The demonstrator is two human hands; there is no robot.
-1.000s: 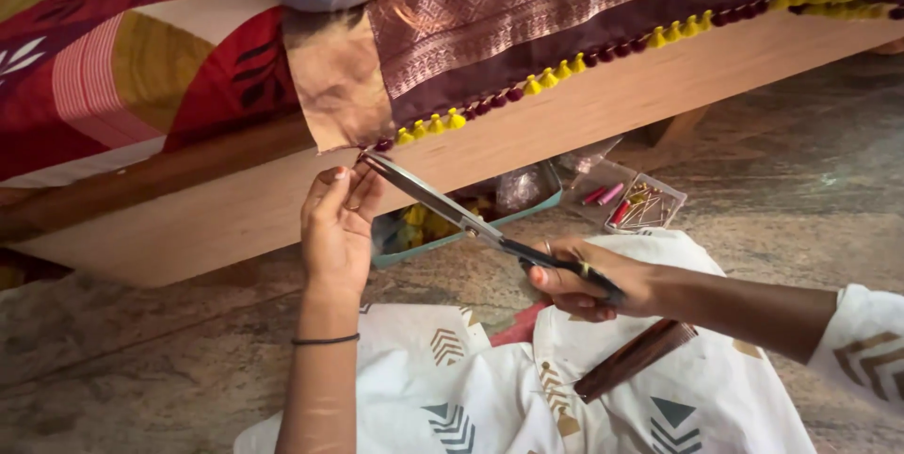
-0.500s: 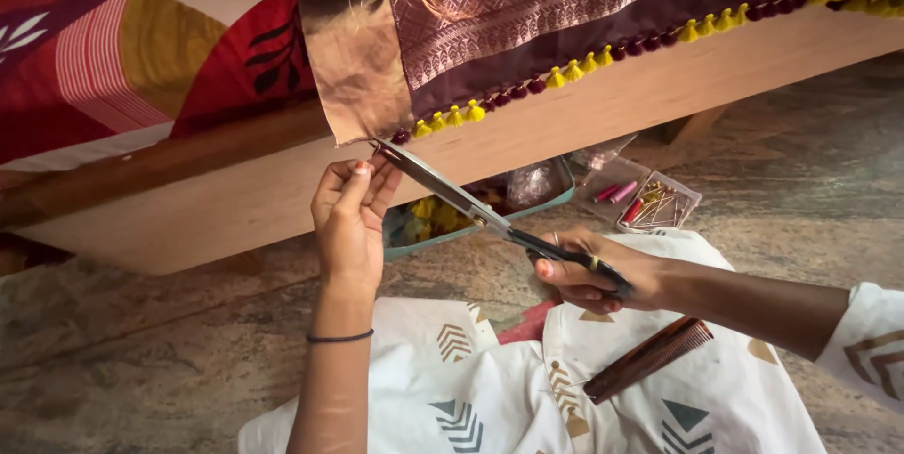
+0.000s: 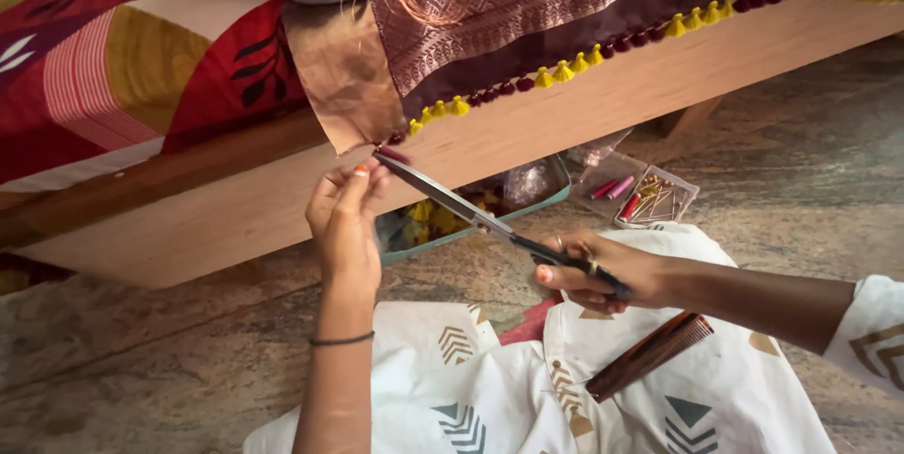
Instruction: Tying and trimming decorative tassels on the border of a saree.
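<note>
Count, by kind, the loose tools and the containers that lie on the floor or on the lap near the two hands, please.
Long steel scissors with dark handles, held in the right hand: 1
Brown ridged comb on the lap: 1
Shallow teal tray: 1
Clear plastic box of pins: 1
Total: 4

Sari border [image 3: 565, 2] — maroon-brown weave, edged with alternating yellow and maroon tassels [image 3: 556, 75]. Bedsheet [image 3: 122, 58] — red with mustard, white and striped patches. Scissors [image 3: 490, 220]: silver blades, black handles. Lap cloth [image 3: 527, 388]: white, chevron and triangle prints. Comb [image 3: 650, 356]: brown.
</note>
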